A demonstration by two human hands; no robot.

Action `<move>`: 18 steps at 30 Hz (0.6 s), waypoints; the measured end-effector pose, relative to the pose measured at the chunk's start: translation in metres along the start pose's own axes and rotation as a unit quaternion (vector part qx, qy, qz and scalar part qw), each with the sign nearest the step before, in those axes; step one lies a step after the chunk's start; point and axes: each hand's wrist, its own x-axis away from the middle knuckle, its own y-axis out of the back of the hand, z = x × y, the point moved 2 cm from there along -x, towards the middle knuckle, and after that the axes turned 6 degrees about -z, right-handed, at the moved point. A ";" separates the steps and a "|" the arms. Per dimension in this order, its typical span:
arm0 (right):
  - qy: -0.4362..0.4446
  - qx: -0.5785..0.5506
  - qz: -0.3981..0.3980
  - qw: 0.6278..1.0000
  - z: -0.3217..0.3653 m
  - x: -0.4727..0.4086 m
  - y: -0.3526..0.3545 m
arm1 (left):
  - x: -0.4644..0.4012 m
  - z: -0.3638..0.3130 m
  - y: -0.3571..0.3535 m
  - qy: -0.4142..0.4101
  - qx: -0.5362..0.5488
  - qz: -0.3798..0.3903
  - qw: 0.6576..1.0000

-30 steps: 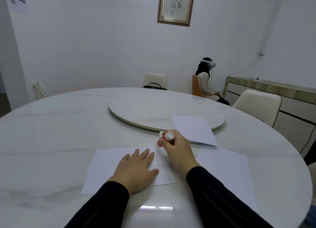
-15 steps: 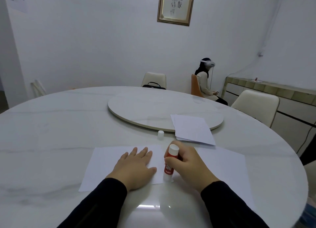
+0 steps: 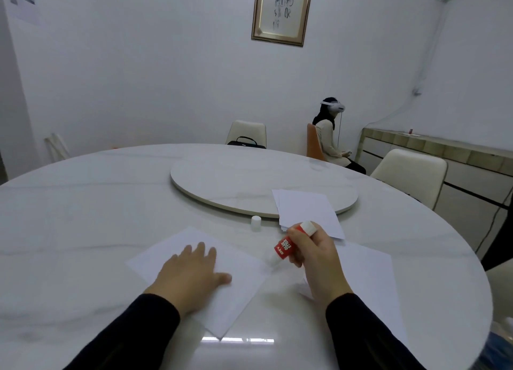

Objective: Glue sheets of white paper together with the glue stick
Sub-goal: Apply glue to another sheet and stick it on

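Observation:
A white sheet of paper (image 3: 238,283) lies skewed on the round table in front of me. My left hand (image 3: 191,275) rests flat on it, fingers spread. My right hand (image 3: 316,256) grips a red-and-white glue stick (image 3: 286,246), tilted with its uncapped tip touching the sheet's right corner. The glue's white cap (image 3: 256,222) stands on the table beyond the sheet. Another white sheet (image 3: 369,281) lies to the right, partly under my right arm. A small stack of white sheets (image 3: 308,211) rests on the edge of the lazy Susan.
The white marble table (image 3: 83,217) carries a round lazy Susan (image 3: 236,183) in its middle. Chairs (image 3: 410,172) stand around the far side, one holding a black bag (image 3: 245,142). A person in a headset (image 3: 330,136) sits by the back wall near a sideboard (image 3: 444,153).
The cap now stands alone on the table. The near sheet has turned askew under my left hand. My right hand has shifted the glue stick to the sheet's right corner.

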 end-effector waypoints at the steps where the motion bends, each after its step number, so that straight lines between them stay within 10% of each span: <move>1: 0.016 0.030 0.007 0.999 -0.001 0.001 0.000 | 0.000 0.001 0.001 -0.023 0.018 0.032 0.999; 6: 0.105 0.152 0.022 0.983 -0.002 0.009 -0.014 | -0.012 0.007 0.004 -0.022 0.189 -0.034 0.981; 18: 0.048 0.279 0.169 0.944 -0.021 -0.033 -0.077 | -0.021 0.001 -0.022 0.004 0.065 -0.045 0.997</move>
